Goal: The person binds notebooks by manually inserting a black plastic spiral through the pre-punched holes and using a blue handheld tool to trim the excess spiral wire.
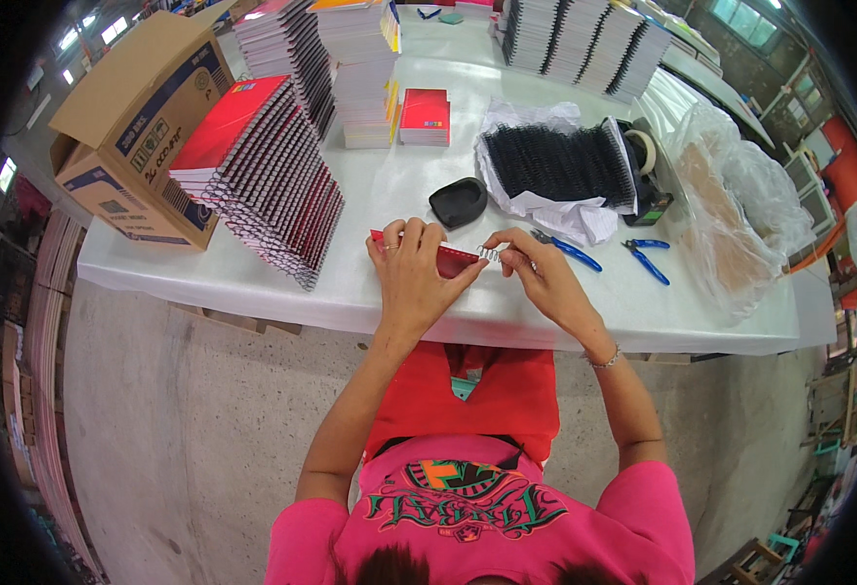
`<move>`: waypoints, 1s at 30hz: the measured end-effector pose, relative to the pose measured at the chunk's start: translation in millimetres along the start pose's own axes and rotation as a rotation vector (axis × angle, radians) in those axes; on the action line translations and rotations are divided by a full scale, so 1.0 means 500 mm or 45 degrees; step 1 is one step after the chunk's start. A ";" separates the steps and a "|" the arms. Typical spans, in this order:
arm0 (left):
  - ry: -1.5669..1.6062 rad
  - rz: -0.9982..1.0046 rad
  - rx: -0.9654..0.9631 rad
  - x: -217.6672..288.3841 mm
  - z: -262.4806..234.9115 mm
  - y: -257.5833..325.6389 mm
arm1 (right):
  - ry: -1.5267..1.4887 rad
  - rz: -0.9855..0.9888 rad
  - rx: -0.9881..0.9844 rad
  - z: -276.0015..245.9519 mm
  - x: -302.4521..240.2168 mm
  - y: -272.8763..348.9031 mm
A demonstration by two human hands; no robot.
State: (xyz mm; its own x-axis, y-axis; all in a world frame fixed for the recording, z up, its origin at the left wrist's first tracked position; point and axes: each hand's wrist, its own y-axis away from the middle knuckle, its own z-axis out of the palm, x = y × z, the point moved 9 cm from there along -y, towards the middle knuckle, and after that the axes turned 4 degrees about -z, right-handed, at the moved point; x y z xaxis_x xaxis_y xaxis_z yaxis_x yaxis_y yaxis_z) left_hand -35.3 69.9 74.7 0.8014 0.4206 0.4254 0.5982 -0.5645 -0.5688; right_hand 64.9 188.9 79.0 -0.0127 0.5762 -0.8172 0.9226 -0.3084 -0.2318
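Note:
A red-covered notebook [456, 261] with a row of holes along its edge is held near the table's front edge. My left hand [413, 268] is closed over it, fingers on the far side and thumb along the punched edge. At the right end of that edge my right hand [543, 276] pinches a thin wire spiral [488, 254], which meets the notebook at the left thumb tip. How far the spiral runs into the holes is hidden by my fingers. Just beyond the hands sits a black rounded dish [458, 203].
Blue-handled pliers [577, 255] and blue-handled cutters [648, 259] lie right of my hands. Black spiral coils [560, 164] rest on white paper behind. Left stands a tall stack of red spiral notebooks [263, 185] beside a cardboard box [146, 127]. Clear plastic bags [740, 195] lie far right.

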 end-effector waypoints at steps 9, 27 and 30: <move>-0.016 0.002 0.024 0.001 0.002 -0.001 | -0.079 -0.034 0.008 0.003 0.008 0.002; 0.145 -0.038 -0.242 -0.022 0.000 -0.004 | 0.431 -0.208 0.156 0.006 -0.005 -0.027; 0.168 -0.039 -0.218 -0.033 -0.005 -0.004 | 0.563 -0.293 0.220 0.005 -0.027 -0.032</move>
State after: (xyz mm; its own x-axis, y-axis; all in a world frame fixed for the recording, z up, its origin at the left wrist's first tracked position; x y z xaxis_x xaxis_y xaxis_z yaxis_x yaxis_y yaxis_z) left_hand -49.8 62.2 70.6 0.7690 0.3490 0.5356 0.6044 -0.6700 -0.4311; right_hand 49.6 184.1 92.6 -0.0093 0.8967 -0.4425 0.8375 -0.2348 -0.4934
